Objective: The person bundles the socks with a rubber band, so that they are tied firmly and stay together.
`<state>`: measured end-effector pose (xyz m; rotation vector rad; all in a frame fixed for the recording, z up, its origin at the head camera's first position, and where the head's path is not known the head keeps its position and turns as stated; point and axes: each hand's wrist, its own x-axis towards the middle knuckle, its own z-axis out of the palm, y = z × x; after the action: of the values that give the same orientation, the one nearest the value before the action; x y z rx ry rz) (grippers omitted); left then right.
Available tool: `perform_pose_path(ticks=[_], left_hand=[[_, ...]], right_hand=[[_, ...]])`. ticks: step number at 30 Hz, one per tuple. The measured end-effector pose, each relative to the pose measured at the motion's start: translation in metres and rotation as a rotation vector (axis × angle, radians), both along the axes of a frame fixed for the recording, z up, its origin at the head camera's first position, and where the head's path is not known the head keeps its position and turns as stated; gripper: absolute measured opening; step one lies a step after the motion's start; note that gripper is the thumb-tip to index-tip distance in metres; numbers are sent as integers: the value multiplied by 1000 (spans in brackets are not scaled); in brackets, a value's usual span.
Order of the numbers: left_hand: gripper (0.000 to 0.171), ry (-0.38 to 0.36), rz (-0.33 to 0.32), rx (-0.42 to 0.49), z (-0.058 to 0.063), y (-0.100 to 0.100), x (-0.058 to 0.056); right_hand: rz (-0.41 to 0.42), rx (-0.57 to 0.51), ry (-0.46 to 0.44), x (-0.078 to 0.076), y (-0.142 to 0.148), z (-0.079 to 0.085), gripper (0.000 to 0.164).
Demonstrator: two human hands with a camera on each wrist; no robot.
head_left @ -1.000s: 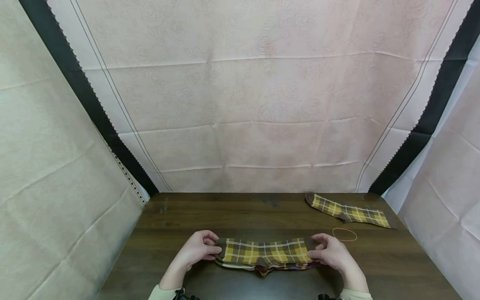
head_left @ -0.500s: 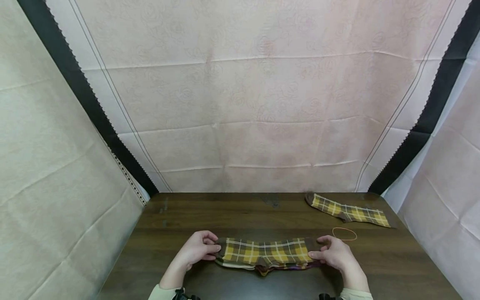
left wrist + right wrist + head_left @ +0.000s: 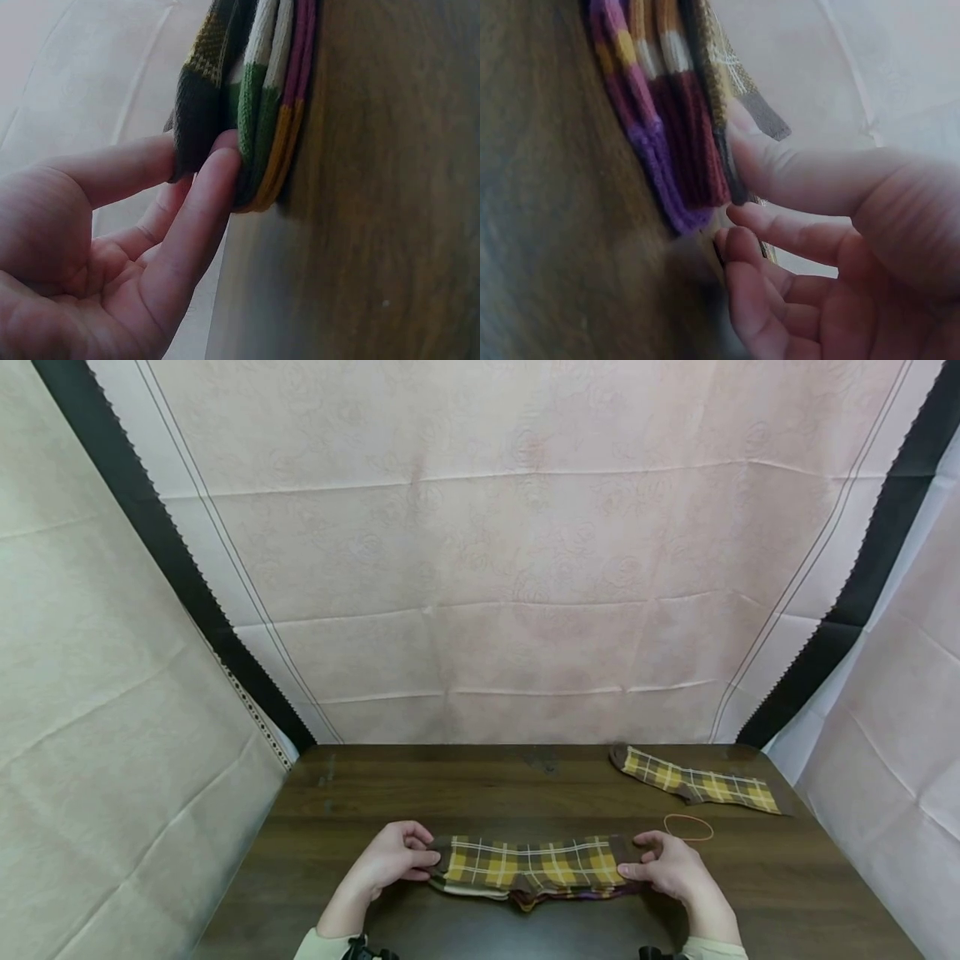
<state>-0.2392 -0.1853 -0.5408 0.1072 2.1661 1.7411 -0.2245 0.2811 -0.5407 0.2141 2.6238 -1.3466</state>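
Note:
A yellow-and-brown plaid sock (image 3: 532,862) lies across the top of a stack of folded socks, near the table's front. My left hand (image 3: 397,857) pinches its dark left end between thumb and fingers. In the left wrist view, a fingertip slips between that end and the green-and-white sock (image 3: 253,112) beneath. At the opposite end my right hand (image 3: 671,867) has its thumb on the dark edge, fingers curled below. The right wrist view shows a maroon sock (image 3: 697,142) and a purple sock (image 3: 664,172) lower in the stack. Much of the lower socks is hidden.
A matching plaid sock (image 3: 697,781) lies flat at the back right of the brown wooden table (image 3: 420,781). Between it and my right hand is a thin orange rubber band (image 3: 697,841). Pale fabric sheets (image 3: 525,652) enclose the back and sides.
My right hand has shifted slightly to the right, its thumb sliding toward the sock's end. The left hand and the stack look almost unmoved.

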Motion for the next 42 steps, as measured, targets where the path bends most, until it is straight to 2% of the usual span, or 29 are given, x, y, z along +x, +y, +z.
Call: perform_pose_path(ticks=[4,10,14,18,23,27,33,39,42], left_hand=[[27,1,8,-14,4,0,1],[27,45,47,-10,8,-3,0],[28,86,107,7,11,-7,-1],[28,112,166,30,15,-12,-1],[32,117,170,55,19,-14,0],[33,121,177,77,21,-13,1],[32,128,211,82,21,-13,2],[32,132,222,79,20,-14,2],[33,137,219,81,21,-14,2]], right_hand=[[25,-42,-3,0,2,6,65],[20,-69,95,-10,5,20,63],[51,-80,148,-26,8,28,61],[66,-85,198,-51,18,29,58],[-10,25,267,-77,37,23,49],[-30,151,314,-90,45,19,44],[7,218,319,-100,44,11,50],[107,215,221,-103,40,4,63],[133,229,203,-104,39,3,65]])
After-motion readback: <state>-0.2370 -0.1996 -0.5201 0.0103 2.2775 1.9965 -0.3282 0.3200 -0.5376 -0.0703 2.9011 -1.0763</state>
